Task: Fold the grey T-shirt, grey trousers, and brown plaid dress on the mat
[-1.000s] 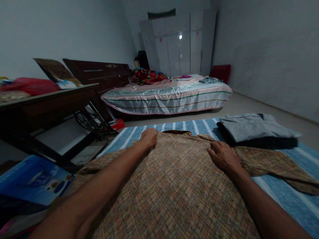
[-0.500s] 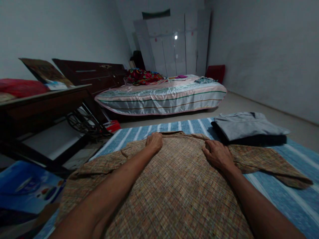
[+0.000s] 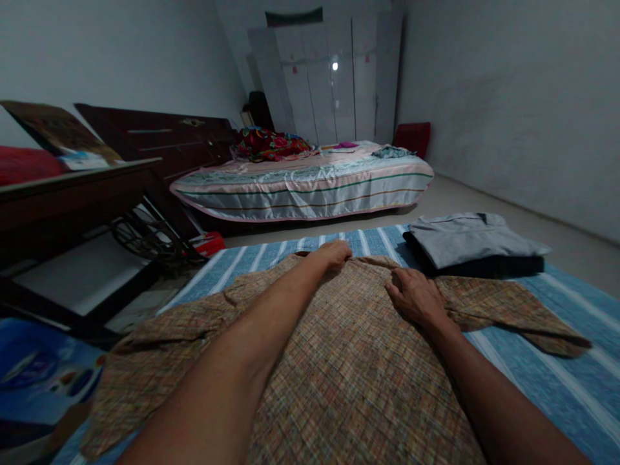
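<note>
"Pale wardrobe (image 3: 317, 84) doors fill the back of the room, and a bed (image 3: 310, 187) in a striped, shiny cover stands before them. What's on it?"

"Mostly a rumpled red floral bundle (image 3: 268, 143), up by the dark headboard (image 3: 165, 139)."

"And closer in?"

"Blue striped cloth (image 3: 571, 394), spread out flat. I can't tell what is under it. On it lies a brown checked shirt (image 3: 358, 361), its collar end away from the person."

"How are the sleeves?"

"Both out to the sides. The right sleeve (image 3: 504, 310) runs just below a folded grey garment (image 3: 475, 239), which sits on top of a black folded item (image 3: 508, 266). The left sleeve (image 3: 159, 349) slants down toward the near left."

"Where are the hands?"

"The left hand (image 3: 334, 254) is at the collar edge, curled over, with its fingertips hidden, so I can't say whether it grips. The right hand (image 3: 416, 294) lies on the right shoulder of the shirt, fingers bent against the fabric. Pinching or only resting, I can't tell."

"Anything off to the left?"

"A dark wooden surface (image 3: 97, 173) with a red item (image 3: 29, 166) on it, and a blue printed box (image 3: 39, 374) lower down."
</note>
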The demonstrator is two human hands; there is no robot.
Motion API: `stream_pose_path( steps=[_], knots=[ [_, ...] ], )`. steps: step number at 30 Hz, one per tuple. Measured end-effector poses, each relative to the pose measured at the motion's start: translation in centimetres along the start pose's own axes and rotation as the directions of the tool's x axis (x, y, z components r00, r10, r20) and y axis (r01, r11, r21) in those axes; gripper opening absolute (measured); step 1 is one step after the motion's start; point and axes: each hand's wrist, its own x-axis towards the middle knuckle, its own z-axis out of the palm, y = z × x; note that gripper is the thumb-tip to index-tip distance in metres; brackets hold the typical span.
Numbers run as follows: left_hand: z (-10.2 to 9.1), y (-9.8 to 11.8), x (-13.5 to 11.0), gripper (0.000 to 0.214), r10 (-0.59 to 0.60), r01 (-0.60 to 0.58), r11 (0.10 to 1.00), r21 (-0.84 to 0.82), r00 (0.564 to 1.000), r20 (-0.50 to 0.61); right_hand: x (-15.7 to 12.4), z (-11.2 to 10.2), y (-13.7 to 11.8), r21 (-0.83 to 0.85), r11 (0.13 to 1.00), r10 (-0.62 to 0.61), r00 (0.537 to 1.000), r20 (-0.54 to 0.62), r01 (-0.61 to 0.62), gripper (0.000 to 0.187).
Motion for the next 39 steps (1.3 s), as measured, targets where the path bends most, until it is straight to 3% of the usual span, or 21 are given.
stream_pose_path(
  steps=[6, 10, 18, 24, 29, 39],
  knots=[
    [-2.4, -1.1, -0.2, 0.009, -0.096, 0.1, 0.992, -0.072, 0.994, 0.061, -0.2, -0.3, -0.2, 0.002, 1.0, 0.028, 0.999, -0.02, -0.028, 0.029],
    [-3.4, -1.7, -0.8, 0.018, -0.146, 0.149, 0.979, -0.14, 0.989, 0.032, -0.3, -0.4, -0.3, -0.031, 0.998, 0.05, 0.998, -0.037, -0.051, 0.031],
    [-1.8, -2.5, -0.3, 0.023, -0.27, 0.259, 0.962, -0.084, 0.948, -0.171, -0.4, -0.6, -0.7, -0.127, 0.977, 0.156, 0.982, -0.108, -0.169, 0.032],
    [0.0, -1.5, -0.3, 0.022, -0.207, 0.214, 0.977, 0.014, 0.957, -0.202, -0.3, -0.1, -0.1, -0.169, 0.965, 0.174, 0.97, -0.169, -0.203, 0.026],
    [0.1, -1.4, -0.5, 0.025, -0.122, 0.134, 0.99, 0.04, 0.967, -0.222, -0.2, -0.1, 0.3, -0.167, 0.965, 0.175, 0.97, -0.169, -0.203, 0.026],
    [0.5, -1.9, 0.3, 0.031, -0.015, -0.01, 0.991, -0.131, 0.982, -0.188, -0.3, -0.7, -0.1, -0.093, 0.967, 0.214, 0.957, -0.194, -0.236, 0.023]
  ],
)
